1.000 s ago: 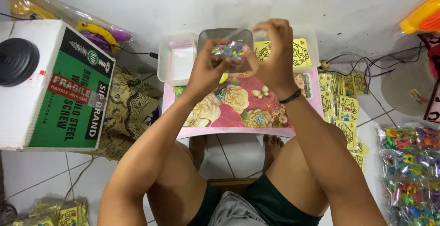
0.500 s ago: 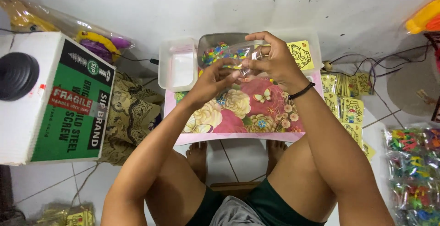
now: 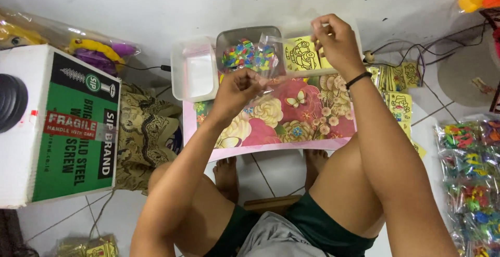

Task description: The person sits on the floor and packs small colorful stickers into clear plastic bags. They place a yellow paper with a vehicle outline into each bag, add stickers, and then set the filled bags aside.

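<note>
Both hands are raised over a low table with a pink floral cover (image 3: 291, 116). The right hand (image 3: 336, 41) pinches the top edge of a small clear plastic packet holding a yellow printed card (image 3: 297, 54); the left hand (image 3: 237, 90) is clenched at the packet's lower left corner, apparently gripping the film, though its fingertips are partly hidden. The packet's long axis runs left to right between the hands, tilted up towards the right. Directly behind it sits a grey tub of small multicoloured pieces (image 3: 245, 46), beside a white rectangular tray (image 3: 195, 72).

Bare arms, black wristband (image 3: 359, 80), dark green shorts (image 3: 333, 233), bare feet.
</note>
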